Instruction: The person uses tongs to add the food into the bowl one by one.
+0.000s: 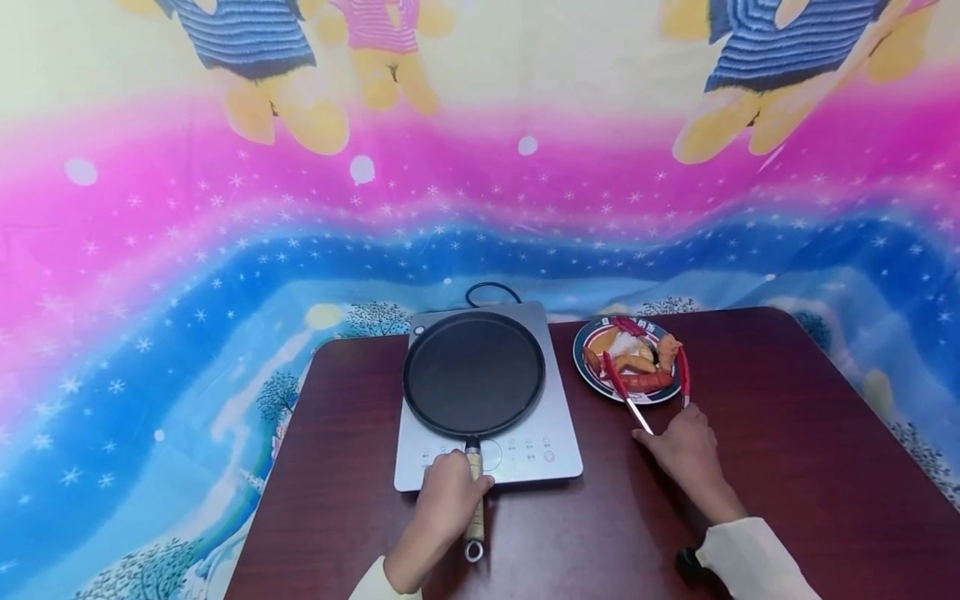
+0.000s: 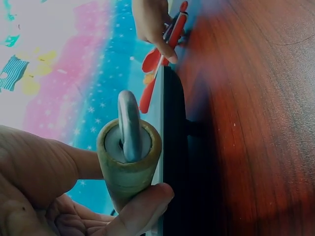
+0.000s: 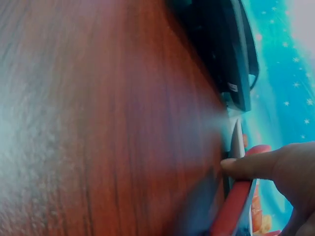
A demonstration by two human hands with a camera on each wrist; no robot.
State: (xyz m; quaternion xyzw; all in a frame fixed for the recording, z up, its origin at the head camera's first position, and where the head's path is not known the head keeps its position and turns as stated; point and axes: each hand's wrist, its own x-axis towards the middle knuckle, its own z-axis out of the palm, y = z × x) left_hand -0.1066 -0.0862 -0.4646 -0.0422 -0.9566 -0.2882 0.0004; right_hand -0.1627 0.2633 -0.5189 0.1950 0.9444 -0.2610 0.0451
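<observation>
In the head view a black flat pan (image 1: pixel 474 375) lies on a silver induction cooktop (image 1: pixel 564 446). My left hand (image 1: pixel 447 497) grips the pan's wooden handle (image 1: pixel 476 504); the left wrist view shows thumb and fingers round its ringed end (image 2: pixel 129 128). On the right, my right hand (image 1: pixel 686 450) holds metal tongs (image 1: pixel 639 415) with red tips. Those tips stand apart over a patterned plate (image 1: pixel 579 362) of food. Between them lie a reddish sausage (image 1: pixel 647 382) and an orange-brown piece (image 1: pixel 667 348). Whether the tips touch the food, I cannot tell.
Both cooktop and plate stand towards the back of a dark red wooden table (image 1: pixel 795 433). A black cord (image 1: pixel 491 285) loops behind the cooktop. A colourful printed cloth (image 1: pixel 480 183) hangs behind the table. Near the right cuff lies a small dark object (image 1: pixel 688 563).
</observation>
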